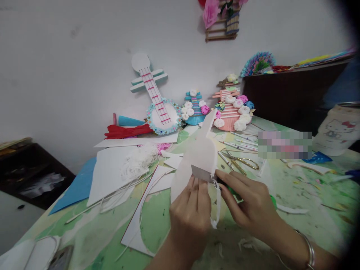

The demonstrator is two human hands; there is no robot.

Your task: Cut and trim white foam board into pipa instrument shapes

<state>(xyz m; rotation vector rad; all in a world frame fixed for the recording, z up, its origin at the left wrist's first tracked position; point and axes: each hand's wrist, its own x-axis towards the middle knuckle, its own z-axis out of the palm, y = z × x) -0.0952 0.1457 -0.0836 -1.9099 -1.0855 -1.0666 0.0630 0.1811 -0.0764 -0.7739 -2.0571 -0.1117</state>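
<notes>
Head cam: L fingers (194, 195) clamp wht cutout (201, 152), R fingers (239, 183) grip cutter (200, 173), scissors (234, 159), pens (232, 145) nr.

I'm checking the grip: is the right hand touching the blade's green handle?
Touching. The head view shows the right hand closed around the green handle, which shows on both sides.

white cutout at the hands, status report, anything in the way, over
Left hand on white long-necked board cutout. Right hand holding green utility knife, grey metal blade across cutout's edge. In the way: curled white trimming beside blade; left fingertips close.
</notes>
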